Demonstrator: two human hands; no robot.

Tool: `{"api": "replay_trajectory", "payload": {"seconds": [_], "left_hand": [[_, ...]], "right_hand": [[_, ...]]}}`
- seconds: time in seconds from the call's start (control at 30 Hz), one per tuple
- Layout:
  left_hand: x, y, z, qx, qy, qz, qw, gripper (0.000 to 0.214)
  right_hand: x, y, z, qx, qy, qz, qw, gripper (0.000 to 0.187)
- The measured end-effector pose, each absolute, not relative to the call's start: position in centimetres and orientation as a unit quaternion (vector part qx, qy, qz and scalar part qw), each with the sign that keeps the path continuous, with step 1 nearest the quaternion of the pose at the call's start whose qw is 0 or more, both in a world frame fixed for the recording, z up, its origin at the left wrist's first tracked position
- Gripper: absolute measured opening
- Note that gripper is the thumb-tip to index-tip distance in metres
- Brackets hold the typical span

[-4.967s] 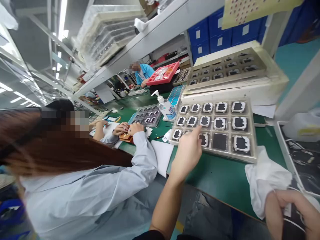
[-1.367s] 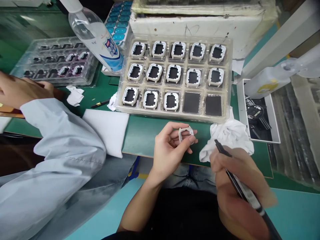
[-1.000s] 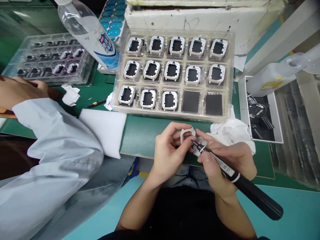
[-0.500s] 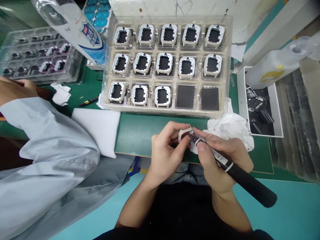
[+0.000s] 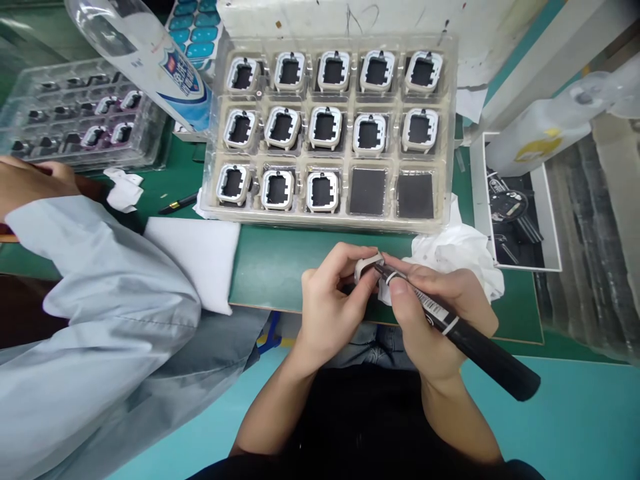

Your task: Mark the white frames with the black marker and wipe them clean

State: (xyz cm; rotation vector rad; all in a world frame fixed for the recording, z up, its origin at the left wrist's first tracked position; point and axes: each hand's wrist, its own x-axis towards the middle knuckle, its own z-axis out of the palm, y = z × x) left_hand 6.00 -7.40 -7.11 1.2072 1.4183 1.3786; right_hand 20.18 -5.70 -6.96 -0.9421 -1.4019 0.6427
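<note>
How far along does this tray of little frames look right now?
Thirteen white frames sit in the clear tray, which has fifteen pockets; two pockets at the front right show only dark pads. One frame is out, pinched in the left hand, while the right hand puts the tip of a black pen to it. Which seated frames are finished cannot be told.

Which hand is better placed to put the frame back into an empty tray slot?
Probably the left hand: its fingers already pinch the white frame, just below the tray and its two empty slots. The right hand is occupied gripping the black pen.
</note>
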Motion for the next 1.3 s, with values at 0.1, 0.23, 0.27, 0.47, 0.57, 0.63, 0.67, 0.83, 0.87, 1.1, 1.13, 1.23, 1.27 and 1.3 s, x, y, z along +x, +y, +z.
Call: {"api": "replay_trajectory", "payload": {"seconds": [0.1, 0.23, 0.27, 0.47, 0.57, 0.63, 0.67, 0.83, 0.87, 1.1, 1.13, 1.23, 1.27, 1.3], "left_hand": [[6.0, -7.42, -7.17, 0.485, 0.56, 0.546, 0.392, 0.012], [6.01, -7.45, -7.34, 0.491, 0.564, 0.544, 0.38, 0.011], [6.01, -7.46, -7.39, 0.493, 0.564, 0.545, 0.376, 0.012], [6.11, -7.48, -7.26, 0.514, 0.569, 0.532, 0.36, 0.014], [6.23, -7.5, -7.1, 0.519, 0.573, 0.527, 0.352, 0.016], [6.33, -7.54, -7.1, 0.518, 0.578, 0.526, 0.348, 0.017], [6.37, -7.56, -7.14, 0.519, 0.58, 0.524, 0.346, 0.017], [6.44, -7.61, -7.37, 0.527, 0.577, 0.525, 0.339, 0.019], [6.42, -7.6, -7.38, 0.528, 0.574, 0.525, 0.339, 0.018], [6.25, -7.63, -7.35, 0.521, 0.58, 0.523, 0.343, 0.017], [6.24, -7.65, -7.37, 0.516, 0.581, 0.524, 0.349, 0.017], [6.26, -7.72, -7.36, 0.504, 0.581, 0.527, 0.362, 0.017], [6.29, -7.74, -7.34, 0.503, 0.582, 0.526, 0.363, 0.017], [6.33, -7.77, -7.32, 0.504, 0.582, 0.525, 0.363, 0.018]], "right_hand": [[20.38, -5.68, -6.99, -0.407, -0.614, 0.291, 0.611, 0.023], [20.42, -5.73, -7.08, -0.416, -0.615, 0.29, 0.604, 0.022], [20.36, -5.75, -7.12, -0.415, -0.614, 0.286, 0.607, 0.022], [19.92, -5.87, -7.36, -0.422, -0.6, 0.272, 0.623, 0.019], [19.85, -5.91, -7.35, -0.423, -0.606, 0.259, 0.622, 0.019], [19.77, -6.01, -7.28, -0.426, -0.618, 0.239, 0.616, 0.019], [19.72, -6.09, -7.25, -0.43, -0.625, 0.229, 0.61, 0.019], [19.55, -6.59, -7.19, -0.443, -0.664, 0.173, 0.577, 0.023], [19.57, -6.63, -7.19, -0.444, -0.67, 0.164, 0.572, 0.024], [19.98, -6.13, -7.43, -0.437, -0.617, 0.253, 0.604, 0.02], [20.02, -6.09, -7.48, -0.434, -0.615, 0.256, 0.606, 0.02], [19.99, -6.19, -7.52, -0.432, -0.649, 0.216, 0.588, 0.023], [19.94, -6.26, -7.51, -0.429, -0.664, 0.197, 0.58, 0.025], [19.89, -6.32, -7.48, -0.427, -0.675, 0.181, 0.574, 0.027]]}}
